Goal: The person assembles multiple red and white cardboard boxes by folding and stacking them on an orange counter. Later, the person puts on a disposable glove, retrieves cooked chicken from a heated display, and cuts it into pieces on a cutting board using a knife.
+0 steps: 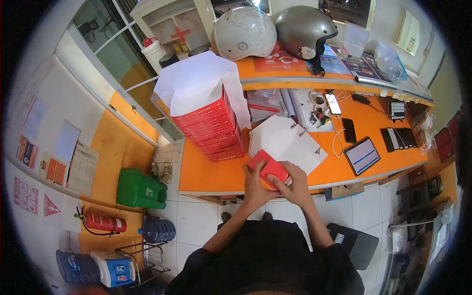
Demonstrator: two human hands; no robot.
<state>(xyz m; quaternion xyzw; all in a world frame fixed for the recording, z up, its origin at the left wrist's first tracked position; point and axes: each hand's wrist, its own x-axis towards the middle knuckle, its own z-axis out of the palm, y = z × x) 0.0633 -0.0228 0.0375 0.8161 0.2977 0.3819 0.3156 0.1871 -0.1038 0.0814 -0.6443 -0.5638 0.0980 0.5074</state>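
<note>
Just over the orange counter's near edge, I hold a small red cardboard piece (268,163) in front of me. My left hand (256,188) grips its left side, fingers curled over it. My right hand (294,183) closes on its right side, with the thumb pressed on the near part. Whether the piece is a formed box or a folded blank I cannot tell. Beneath and beyond it lie white card sheets (287,140) with cut edges. To the left rises a tall stack of red cardboard boxes (211,130), topped by white sheets (194,81).
Two helmets (245,33) rest on the raised shelf (290,78). A tablet (363,156), a black phone (349,131), a white-screened phone (333,104) and cables lie to the right. A green bin (141,189) and a fire extinguisher (103,221) are at left.
</note>
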